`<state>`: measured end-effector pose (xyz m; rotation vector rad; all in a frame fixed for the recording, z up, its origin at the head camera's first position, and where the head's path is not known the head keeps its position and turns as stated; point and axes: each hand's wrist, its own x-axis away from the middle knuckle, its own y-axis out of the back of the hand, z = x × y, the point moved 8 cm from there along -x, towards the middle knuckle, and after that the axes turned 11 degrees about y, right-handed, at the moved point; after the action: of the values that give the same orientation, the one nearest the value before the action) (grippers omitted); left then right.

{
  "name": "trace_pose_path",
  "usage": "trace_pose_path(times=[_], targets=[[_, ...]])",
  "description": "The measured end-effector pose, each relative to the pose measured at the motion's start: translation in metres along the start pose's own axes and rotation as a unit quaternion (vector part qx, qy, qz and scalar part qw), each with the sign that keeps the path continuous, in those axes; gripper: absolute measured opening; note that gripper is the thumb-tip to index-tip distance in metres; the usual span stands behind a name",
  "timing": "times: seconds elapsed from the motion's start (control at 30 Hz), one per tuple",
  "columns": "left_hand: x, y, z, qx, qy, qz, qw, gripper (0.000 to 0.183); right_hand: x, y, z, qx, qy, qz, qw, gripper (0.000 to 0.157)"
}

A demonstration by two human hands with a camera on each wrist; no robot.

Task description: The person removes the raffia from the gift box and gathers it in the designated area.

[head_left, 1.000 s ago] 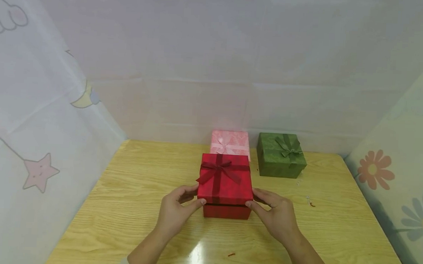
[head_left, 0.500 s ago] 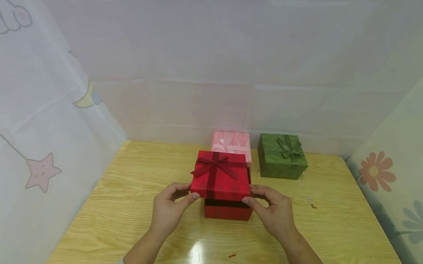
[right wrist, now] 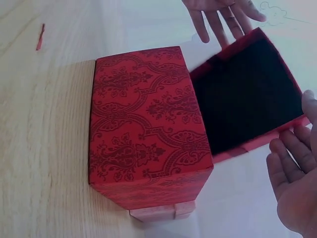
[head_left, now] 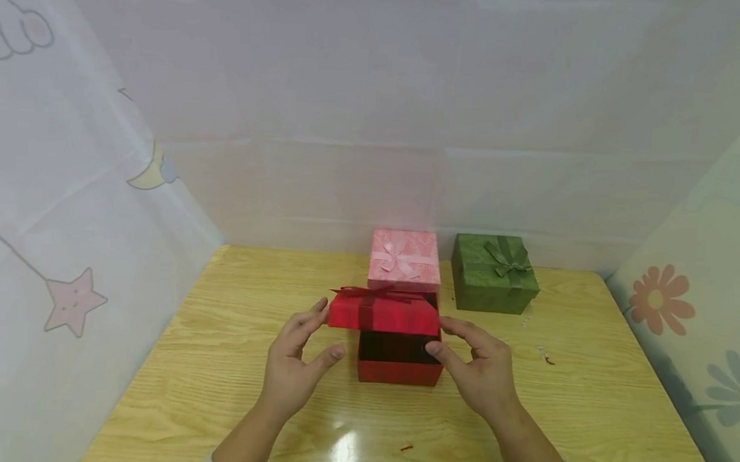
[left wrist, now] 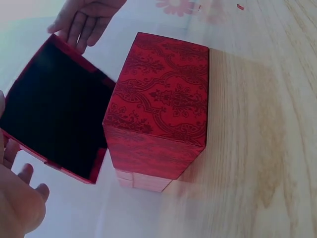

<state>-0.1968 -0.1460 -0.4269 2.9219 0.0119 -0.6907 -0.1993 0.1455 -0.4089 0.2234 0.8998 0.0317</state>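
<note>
The red gift box base [head_left: 399, 372] stands on the table in front of me, its dark inside showing. Above it the red lid [head_left: 385, 313] with a dark red ribbon bow is tilted, front edge raised; both wrist views show its black underside [left wrist: 57, 106]. My right hand [head_left: 484, 367] pinches the lid's right front corner between thumb and fingers, seen closely in the right wrist view. At the lid's left side, my left hand [head_left: 292, 365] has its fingers spread and thumb apart from the lid; whether a fingertip touches the edge I cannot tell.
Directly behind the red box sits a pink gift box [head_left: 404, 259] with a pink bow. A green gift box [head_left: 495, 274] stands to its right. Small red scraps [head_left: 407, 448] lie on the wooden table [head_left: 229, 335]. Printed cloth hangs behind and at both sides.
The lid has come up off the base, shifted slightly left and tipped with its front edge up. My left thumb has let go of it; my right hand keeps its hold.
</note>
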Motion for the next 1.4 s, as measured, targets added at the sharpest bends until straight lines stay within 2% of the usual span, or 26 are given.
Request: trace_pose_path(times=[0.13, 0.27, 0.4, 0.53, 0.67, 0.83, 1.07, 1.4], targets=[[0.000, -0.003, -0.008, 0.036, -0.040, 0.031, 0.9981, 0.072, -0.002, 0.000, 0.004, -0.014, 0.011, 0.010, 1.000, 0.055], [0.000, -0.006, -0.017, 0.062, -0.090, 0.057, 0.9924, 0.072, -0.002, -0.002, 0.007, -0.021, 0.006, 0.021, 1.000, 0.065], [-0.001, -0.006, -0.023, 0.067, -0.131, 0.059, 0.9873, 0.080, -0.002, -0.005, 0.010, -0.026, 0.008, 0.032, 0.999, 0.069], [-0.002, -0.003, -0.026, 0.072, -0.148, 0.057, 0.9847, 0.082, -0.003, -0.007, 0.015, -0.047, 0.033, 0.038, 0.998, 0.070], [-0.003, -0.001, -0.024, 0.078, -0.130, 0.063, 0.9865, 0.081, -0.004, -0.008, 0.013, -0.043, 0.022, 0.046, 0.998, 0.072], [-0.002, 0.003, -0.019, 0.092, -0.084, 0.079, 0.9891, 0.079, -0.001, -0.013, 0.008, -0.039, -0.011, 0.065, 0.997, 0.078], [-0.001, 0.013, -0.011, 0.106, -0.033, 0.099, 0.9889, 0.076, 0.004, -0.025, 0.006, -0.051, -0.004, 0.110, 0.993, 0.101], [0.003, 0.026, -0.003, 0.131, 0.002, 0.125, 0.9834, 0.082, 0.013, -0.048, 0.001, -0.048, -0.017, 0.187, 0.981, 0.130]])
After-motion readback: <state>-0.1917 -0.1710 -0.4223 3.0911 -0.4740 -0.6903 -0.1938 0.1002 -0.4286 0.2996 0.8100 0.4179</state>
